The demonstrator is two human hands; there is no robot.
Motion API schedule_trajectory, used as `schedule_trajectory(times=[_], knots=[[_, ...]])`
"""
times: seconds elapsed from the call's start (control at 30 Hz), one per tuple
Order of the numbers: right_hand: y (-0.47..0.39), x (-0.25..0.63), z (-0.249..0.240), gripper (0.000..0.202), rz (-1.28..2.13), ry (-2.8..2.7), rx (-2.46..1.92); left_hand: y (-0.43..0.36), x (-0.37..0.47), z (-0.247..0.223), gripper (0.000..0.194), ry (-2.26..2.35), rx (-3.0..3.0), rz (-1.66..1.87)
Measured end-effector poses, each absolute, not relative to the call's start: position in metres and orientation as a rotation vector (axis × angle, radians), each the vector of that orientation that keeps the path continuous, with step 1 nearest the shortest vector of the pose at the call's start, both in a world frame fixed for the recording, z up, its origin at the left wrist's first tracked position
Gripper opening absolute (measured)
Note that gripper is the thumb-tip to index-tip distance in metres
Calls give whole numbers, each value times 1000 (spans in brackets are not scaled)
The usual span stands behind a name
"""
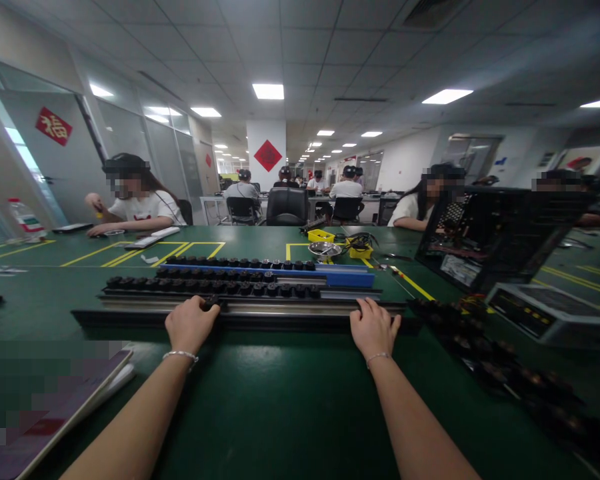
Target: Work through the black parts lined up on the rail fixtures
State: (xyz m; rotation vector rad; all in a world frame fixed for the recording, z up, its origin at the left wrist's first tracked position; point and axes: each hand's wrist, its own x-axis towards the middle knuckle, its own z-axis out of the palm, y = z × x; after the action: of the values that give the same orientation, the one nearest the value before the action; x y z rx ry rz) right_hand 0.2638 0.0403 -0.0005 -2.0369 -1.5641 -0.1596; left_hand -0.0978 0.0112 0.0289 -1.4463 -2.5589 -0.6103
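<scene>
A long black rail (280,323) with a metallic strip lies across the green table in front of me. On its left part rests my left hand (191,325), fingers closed round a small black roller-like piece (211,302) that is mostly covered. My right hand (374,329) grips the same rail near its right end, thumb on the near side and fingers over the top. Just behind it are more rails carrying rows of black rollers (270,289), and a blue rail (350,276) lies at the back.
Many loose black parts (500,360) spread along the right. Beyond them stand a power supply (545,313) and an open computer case (495,233). A metal bowl (324,249) and yellow trays (321,236) sit behind the rails. People sit across the table.
</scene>
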Motion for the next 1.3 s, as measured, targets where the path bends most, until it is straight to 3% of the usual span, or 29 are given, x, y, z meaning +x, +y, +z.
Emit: schedule_trajectory(times=[1.3], knots=[[39, 261, 3, 48, -145, -1570, -2112, 10, -85, 20, 35, -2463, -1564, -808]])
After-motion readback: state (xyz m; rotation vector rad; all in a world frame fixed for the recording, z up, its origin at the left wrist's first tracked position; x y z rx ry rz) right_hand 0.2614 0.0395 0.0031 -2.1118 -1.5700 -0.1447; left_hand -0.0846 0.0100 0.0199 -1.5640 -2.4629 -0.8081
